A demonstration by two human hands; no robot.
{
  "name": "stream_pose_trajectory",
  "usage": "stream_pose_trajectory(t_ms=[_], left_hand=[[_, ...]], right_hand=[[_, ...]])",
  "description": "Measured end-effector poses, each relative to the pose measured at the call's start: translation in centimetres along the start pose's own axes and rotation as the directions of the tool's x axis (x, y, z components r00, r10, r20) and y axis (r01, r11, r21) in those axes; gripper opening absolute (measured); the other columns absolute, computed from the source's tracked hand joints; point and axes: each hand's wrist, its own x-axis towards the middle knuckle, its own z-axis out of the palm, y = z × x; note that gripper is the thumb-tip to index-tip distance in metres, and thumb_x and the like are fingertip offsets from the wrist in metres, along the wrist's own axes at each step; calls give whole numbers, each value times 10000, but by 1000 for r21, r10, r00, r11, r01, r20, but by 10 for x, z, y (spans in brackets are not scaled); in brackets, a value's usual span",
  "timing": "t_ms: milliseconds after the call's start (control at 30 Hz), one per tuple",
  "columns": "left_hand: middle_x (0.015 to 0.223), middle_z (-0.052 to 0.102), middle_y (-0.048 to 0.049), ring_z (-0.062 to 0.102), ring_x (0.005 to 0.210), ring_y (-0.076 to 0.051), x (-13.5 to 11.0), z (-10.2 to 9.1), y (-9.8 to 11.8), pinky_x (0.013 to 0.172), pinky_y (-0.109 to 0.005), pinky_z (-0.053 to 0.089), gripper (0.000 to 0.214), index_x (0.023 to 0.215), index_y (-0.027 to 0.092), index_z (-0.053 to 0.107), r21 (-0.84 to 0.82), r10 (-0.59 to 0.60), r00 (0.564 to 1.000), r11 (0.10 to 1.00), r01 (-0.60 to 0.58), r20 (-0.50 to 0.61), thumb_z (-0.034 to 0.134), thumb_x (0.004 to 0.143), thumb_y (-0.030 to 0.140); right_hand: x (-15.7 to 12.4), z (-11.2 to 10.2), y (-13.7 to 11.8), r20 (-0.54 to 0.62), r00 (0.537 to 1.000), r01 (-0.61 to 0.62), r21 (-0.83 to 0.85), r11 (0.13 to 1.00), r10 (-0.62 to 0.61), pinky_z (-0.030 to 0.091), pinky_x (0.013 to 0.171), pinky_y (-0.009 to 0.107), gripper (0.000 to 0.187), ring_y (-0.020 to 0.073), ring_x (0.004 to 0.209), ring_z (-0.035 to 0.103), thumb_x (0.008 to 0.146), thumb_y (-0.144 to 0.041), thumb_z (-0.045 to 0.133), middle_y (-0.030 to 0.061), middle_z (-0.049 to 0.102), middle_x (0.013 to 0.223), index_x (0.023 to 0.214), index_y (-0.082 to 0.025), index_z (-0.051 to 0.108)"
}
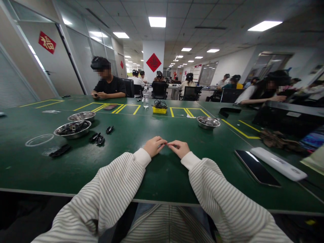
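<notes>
My left hand and my right hand meet fingertip to fingertip above the middle of the green table. Both are closed in a pinch, and whatever sits between the fingers is too small to make out. To the left lie several black plastic parts, with one more black part a little farther off. Beyond them stands a steel bowl full of dark parts, with a second steel bowl just behind it. Ahead on the right is another steel bowl holding some dark pieces.
A yellow tray with black cables and a water bottle stand ahead. A phone and a white power strip-like device lie at right. A clear plastic bag is at left. A co-worker sits across the table.
</notes>
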Motion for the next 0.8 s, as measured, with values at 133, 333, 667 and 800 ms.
stream_pose_trajectory(t_ms=[133, 333, 667, 800], left_hand=[[810, 530, -33, 489, 744, -114, 0, 0, -19, 672, -224, 404, 214, 878, 201, 559, 97, -133, 991, 987, 130, 23, 383, 760, 235], [810, 524, -40, 487, 760, -137, -9, -9, -67, 656, -230, 391, 231, 857, 216, 587, 298, -446, 894, 858, 418, 31, 393, 741, 261], [852, 508, -62, 463, 818, -185, -25, -17, -101, 614, -256, 381, 277, 912, 273, 577, 481, -698, 715, 641, 598, 41, 357, 746, 302], [871, 504, -76, 455, 815, -198, -23, -17, -98, 609, -276, 378, 317, 1019, 272, 509, 498, -705, 709, 624, 602, 26, 353, 744, 265]], right_hand=[[-1, 1, 0, 72, 996, -58, 35, 998, 55, 447, 519, 193, 195, 114, 646, 576, 677, -220, 494, 39, 632, 757, 813, -167, 624], [-1, 4, 2, 176, 974, -154, 72, 985, 139, 459, 509, 202, 217, 100, 548, 577, 671, -177, 467, 38, 635, 677, 836, -133, 602], [0, 5, 4, 234, 964, -131, 14, 991, 124, 443, 556, 198, 194, 96, 561, 571, 659, -178, 478, 20, 637, 649, 781, -146, 626], [-1, 5, 3, 241, 962, -133, 11, 991, 127, 436, 530, 190, 199, 90, 530, 561, 659, -172, 468, 19, 634, 630, 773, -140, 628]])
